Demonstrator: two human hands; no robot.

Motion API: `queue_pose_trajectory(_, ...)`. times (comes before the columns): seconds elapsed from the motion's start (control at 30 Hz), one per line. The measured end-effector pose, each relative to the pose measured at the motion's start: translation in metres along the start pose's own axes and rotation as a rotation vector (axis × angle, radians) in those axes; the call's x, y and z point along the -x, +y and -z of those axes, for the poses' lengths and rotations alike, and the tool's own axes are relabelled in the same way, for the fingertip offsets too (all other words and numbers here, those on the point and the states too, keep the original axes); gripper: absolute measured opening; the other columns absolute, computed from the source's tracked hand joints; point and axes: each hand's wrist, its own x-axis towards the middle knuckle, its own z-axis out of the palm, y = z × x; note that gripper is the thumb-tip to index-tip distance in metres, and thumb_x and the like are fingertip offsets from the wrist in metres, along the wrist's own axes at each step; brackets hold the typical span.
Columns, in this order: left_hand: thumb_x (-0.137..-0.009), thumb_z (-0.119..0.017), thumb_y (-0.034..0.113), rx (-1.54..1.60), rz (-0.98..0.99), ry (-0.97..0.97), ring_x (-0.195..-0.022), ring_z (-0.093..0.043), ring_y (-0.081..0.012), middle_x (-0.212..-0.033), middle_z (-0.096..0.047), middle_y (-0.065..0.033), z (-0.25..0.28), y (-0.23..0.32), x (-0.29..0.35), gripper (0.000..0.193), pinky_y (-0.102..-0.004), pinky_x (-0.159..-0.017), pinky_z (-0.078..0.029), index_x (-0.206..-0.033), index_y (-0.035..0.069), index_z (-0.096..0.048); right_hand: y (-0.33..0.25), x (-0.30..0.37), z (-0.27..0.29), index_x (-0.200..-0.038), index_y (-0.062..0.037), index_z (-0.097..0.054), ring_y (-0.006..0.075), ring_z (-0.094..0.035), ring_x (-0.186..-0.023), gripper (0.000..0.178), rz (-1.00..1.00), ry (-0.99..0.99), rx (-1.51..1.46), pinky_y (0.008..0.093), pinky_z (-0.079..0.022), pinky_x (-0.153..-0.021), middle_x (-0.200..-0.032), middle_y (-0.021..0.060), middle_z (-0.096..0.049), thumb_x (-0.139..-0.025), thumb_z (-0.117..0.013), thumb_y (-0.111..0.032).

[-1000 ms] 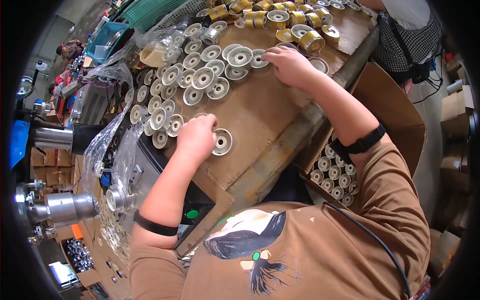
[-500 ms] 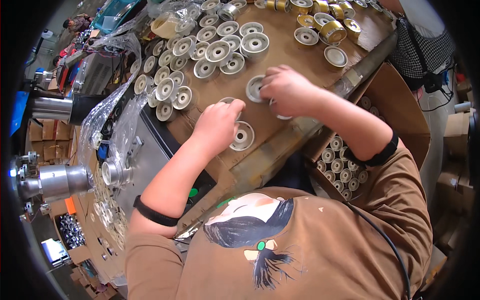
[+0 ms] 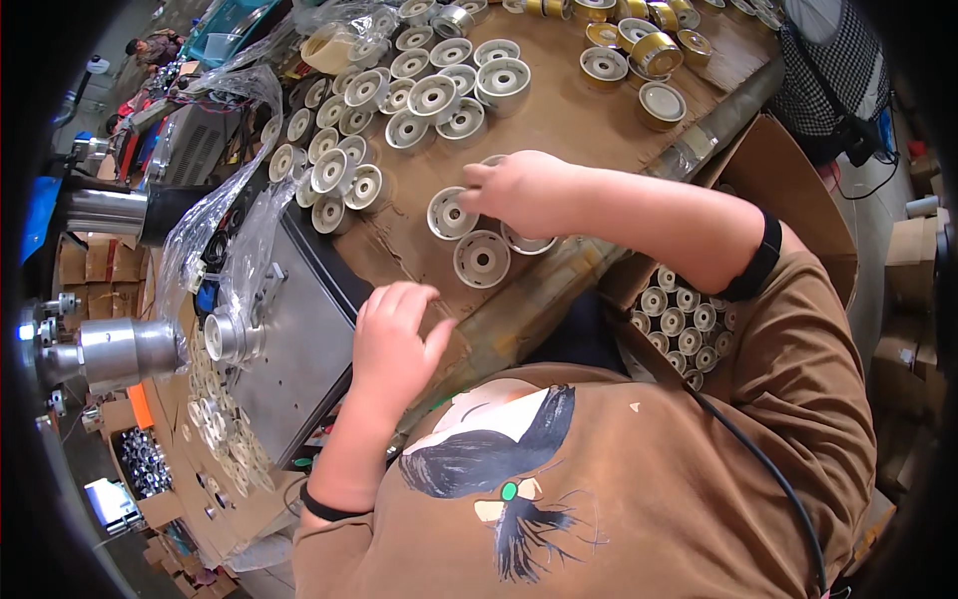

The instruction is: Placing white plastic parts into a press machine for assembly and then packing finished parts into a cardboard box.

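Several white, round wheel-like parts with a hole in the middle sit together on the cardboard-covered table in front of me. My right hand [image 3: 526, 198] reaches over them, its fingers bent at the right edge of one wheel-like part [image 3: 451, 214] and seeming to grip it. Beside that lies another, the nearest part [image 3: 482, 260]. A third part [image 3: 529, 243] shows partly under my right hand, and a bit of one more peeks out behind it. My left hand [image 3: 401, 334] is empty, fingers apart, above the table's near left edge.
Many similar white parts [image 3: 433, 97] crowd the far left of the table. Gold-sided ones [image 3: 655, 54] stand at the far right. An open cardboard box [image 3: 798, 190] beside the table holds rows of parts. Metal machinery [image 3: 130, 354] and clear plastic film [image 3: 215, 215] are at the left.
My left hand has let go of the parts and drawn back toward me. My right hand has moved left, and the near parts now sit closer together.
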Motion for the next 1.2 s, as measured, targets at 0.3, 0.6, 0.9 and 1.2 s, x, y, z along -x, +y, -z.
queue_pose_trajectory(0.3, -0.071, -0.081, 0.01, -0.021, 0.007, 0.125, -0.115, -0.06, -0.0365, -0.111, -0.069, -0.0133, -0.001, -0.032, 0.047, 0.033, -0.0463, -0.102, -0.046, -0.101, 0.003, -0.069, -0.005, -0.008, -0.001, -0.117, -0.0196, -0.062, 0.0335, -0.07, -0.089, 0.038, 0.27, -0.096, 0.156, 0.0472, -0.057, -0.074, -0.127, 0.0107, -0.055, -0.081, -0.068, -0.011)
queue_pose_trajectory(0.6, -0.071, -0.079, 0.004, 0.145, -0.039, 0.1, -0.113, -0.063, -0.0356, -0.109, -0.071, -0.0126, 0.0, -0.042, 0.042, 0.031, -0.0453, -0.102, -0.048, -0.101, 0.003, -0.07, 0.009, 0.041, -0.008, -0.098, -0.0126, -0.071, 0.0335, -0.068, -0.095, 0.018, 0.113, 0.045, 0.001, 0.0453, -0.057, -0.078, -0.112, 0.0104, -0.064, -0.082, -0.064, -0.008)
queue_pose_trajectory(0.9, -0.075, -0.071, 0.001, 0.049, -0.048, -0.007, -0.115, -0.06, -0.0387, -0.111, -0.068, -0.0139, 0.004, -0.04, 0.041, 0.032, -0.0478, -0.105, -0.044, -0.107, 0.002, -0.067, 0.036, 0.358, -0.03, -0.095, -0.0025, -0.07, 0.0284, -0.066, -0.102, 0.033, -0.869, 0.479, -0.342, 0.0355, -0.052, -0.092, -0.108, 0.0105, -0.065, -0.066, -0.064, 0.012)
queue_pose_trajectory(1.2, -0.077, -0.068, 0.003, 0.007, -0.004, -0.047, -0.113, -0.06, -0.0397, -0.108, -0.068, -0.015, 0.0, -0.04, 0.043, 0.029, -0.05, -0.104, -0.044, -0.106, 0.001, -0.068, 0.104, 0.446, -0.249, -0.107, -0.0148, -0.074, 0.0358, -0.066, -0.109, 0.035, -1.335, 0.022, -0.049, 0.0449, -0.054, -0.093, -0.121, 0.0134, -0.065, -0.076, -0.066, -0.002)
